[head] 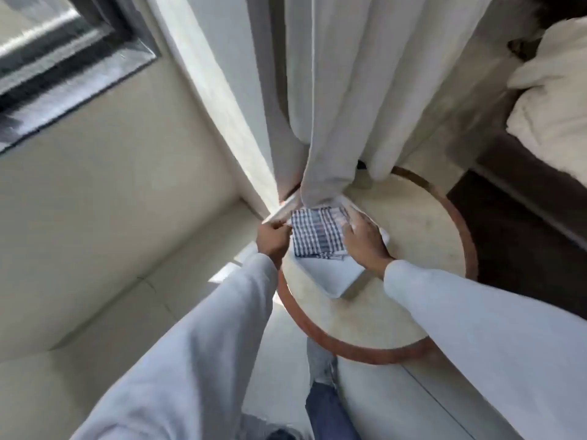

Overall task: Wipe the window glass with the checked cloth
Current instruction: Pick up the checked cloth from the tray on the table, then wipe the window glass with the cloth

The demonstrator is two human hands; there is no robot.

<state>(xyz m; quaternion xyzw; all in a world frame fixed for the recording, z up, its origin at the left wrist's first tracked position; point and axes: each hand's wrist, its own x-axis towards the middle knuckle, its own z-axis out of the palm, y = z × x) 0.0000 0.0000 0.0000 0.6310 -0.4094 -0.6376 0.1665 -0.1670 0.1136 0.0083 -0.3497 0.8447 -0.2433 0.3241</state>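
A folded checked cloth (317, 232), dark blue and white, lies in a white tray (333, 277) on a round table. My left hand (273, 241) is closed on the tray's left rim, beside the cloth. My right hand (362, 239) rests flat on the cloth's right edge, fingers spread over it and the tray. The window (57, 65) with its dark frame is at the upper left, well away from both hands. The curtain's hem hides the far end of the tray.
The round table (422, 230) has a pale top and a reddish-brown rim. White curtains (333, 90) hang down onto its far side. A bed with white bedding (552, 96) stands at the right. My legs and the pale tiled floor (104, 249) are below.
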